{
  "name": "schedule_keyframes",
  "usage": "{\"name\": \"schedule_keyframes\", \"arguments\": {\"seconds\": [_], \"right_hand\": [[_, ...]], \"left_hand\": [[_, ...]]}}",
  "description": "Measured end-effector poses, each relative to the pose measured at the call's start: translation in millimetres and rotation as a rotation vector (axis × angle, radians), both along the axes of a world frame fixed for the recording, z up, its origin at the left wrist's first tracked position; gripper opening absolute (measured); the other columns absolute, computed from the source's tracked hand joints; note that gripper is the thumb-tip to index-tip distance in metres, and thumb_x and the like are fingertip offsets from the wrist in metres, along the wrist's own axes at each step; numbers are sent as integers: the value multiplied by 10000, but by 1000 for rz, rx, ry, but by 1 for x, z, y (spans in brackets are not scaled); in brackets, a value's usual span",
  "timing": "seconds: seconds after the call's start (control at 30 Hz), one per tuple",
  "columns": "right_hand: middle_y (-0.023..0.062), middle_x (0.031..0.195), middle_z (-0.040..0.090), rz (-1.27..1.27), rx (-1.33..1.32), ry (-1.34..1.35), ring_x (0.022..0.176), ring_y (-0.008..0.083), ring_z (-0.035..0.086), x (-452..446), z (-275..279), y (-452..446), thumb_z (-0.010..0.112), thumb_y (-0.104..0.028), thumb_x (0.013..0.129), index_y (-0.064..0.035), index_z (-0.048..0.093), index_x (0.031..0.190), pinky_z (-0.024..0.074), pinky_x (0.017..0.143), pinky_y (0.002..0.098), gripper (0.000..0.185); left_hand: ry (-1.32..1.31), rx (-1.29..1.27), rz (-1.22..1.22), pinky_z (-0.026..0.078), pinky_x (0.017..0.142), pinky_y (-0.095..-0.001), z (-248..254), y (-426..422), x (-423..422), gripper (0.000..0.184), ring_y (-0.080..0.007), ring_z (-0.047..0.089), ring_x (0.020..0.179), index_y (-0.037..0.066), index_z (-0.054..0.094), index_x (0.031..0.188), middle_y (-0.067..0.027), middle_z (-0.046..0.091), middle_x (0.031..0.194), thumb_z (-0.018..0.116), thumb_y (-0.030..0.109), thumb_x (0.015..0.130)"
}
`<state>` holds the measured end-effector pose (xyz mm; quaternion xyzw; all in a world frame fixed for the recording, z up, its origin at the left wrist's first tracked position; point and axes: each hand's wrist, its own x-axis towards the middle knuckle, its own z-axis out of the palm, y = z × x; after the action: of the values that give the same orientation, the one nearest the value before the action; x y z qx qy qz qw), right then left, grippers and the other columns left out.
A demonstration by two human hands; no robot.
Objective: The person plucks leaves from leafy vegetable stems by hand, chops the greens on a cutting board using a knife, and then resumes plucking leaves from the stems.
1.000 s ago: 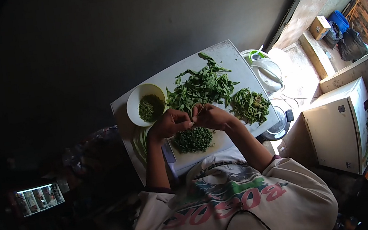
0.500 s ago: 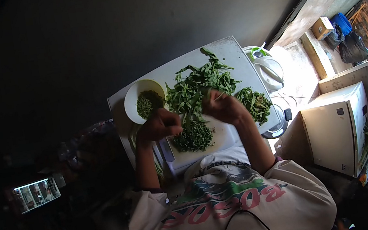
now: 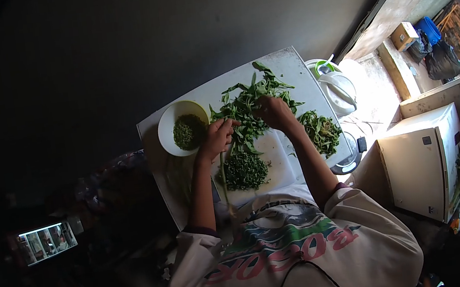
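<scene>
Leafy greens (image 3: pixel 245 107) sprawl along the far edge of the white worktop (image 3: pixel 284 68), right hand (image 3: pixel 273 113) over them. Its fingers are curled in, tips hidden; can't tell if it's gripping a leaf. Left hand (image 3: pixel 218 138), beside the bowl (image 3: pixel 166 133) at the far left corner, has its fingers closed on a thin green stem (image 3: pixel 223 176) running toward the near edge; the stem's lower end is hard to make out. Bowl holds finely chopped bits, its right rim close to that hand. Cutting board (image 3: pixel 279 163) at the near edge carries a chopped pile (image 3: pixel 245 170); shirt (image 3: pixel 326 275) hides the board's near side. Wilted heap (image 3: pixel 320 132) by the right edge, partly behind the right forearm. Shirt print reads like BOGOR, upside down, creased. Lit screen (image 3: pixel 47 243) at left: too small to read. Refrigerator (image 3: pixel 414 172) markings illegible.
</scene>
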<state>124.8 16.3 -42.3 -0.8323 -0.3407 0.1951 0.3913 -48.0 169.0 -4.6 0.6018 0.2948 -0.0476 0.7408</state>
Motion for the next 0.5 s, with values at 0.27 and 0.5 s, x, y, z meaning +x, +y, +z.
{"name": "schedule_keyframes", "arguments": {"seconds": [0.27,0.5], "right_hand": [[106,919,744,499,-32,382,833,220,715,-39,8,-13,686,-190,913,-24,701,1067,557,742,358,227],[98,924,733,922,186,538,870,162,711,-128,-7,1,627,-131,942,39,591,1227,579,753,314,334]], "left_hand": [[-124,-393,291,227,415,-190,-15,8,-13,149,-21,300,530,130,563,1030,67,472,809,480,211,936],[-350,-456,491,331,494,-244,-13,27,-45,164,-98,425,606,102,554,1025,-6,578,919,494,235,949]]}}
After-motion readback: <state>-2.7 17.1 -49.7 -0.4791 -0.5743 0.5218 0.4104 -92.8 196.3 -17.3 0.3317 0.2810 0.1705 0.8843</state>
